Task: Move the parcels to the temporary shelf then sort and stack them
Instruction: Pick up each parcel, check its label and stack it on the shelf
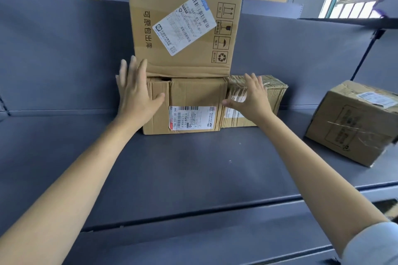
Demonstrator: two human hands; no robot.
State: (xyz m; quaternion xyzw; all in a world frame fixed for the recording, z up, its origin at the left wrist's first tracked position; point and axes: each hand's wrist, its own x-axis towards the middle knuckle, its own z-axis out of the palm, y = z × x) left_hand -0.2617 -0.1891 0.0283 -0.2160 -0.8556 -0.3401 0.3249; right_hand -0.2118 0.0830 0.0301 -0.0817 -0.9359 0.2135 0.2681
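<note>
- Left hand (135, 92): spread wide, fingers straight, at the left end of the stack; thumb lies on the front of the lower box (189, 94), fingertips reach up past the bottom corner of the tall box (183, 21). It grips nothing
- Right hand (252, 97): also spread, fingers straight, over the taped parcel (273, 90); thumb points toward the lower box. Whether the palm presses the parcel or hangs just off it cannot be told
- Between the two hands: the lower box sits on the grey shelf (172, 168) with its label facing front; the tall box stands on top of it, leaning slightly
- Under the right hand: the taped parcel stands touching the right end of the lower box
- Well apart to the right of the right hand: a loose box (355, 122) lies askew on the shelf
- Assessment: three parcels are on the shelf and grouped, one stacked; the hands appear to be squaring the pile
- Outstanding, as judged: the loose box remains to be sorted into the stack; parcels beyond the frame cannot be counted
</note>
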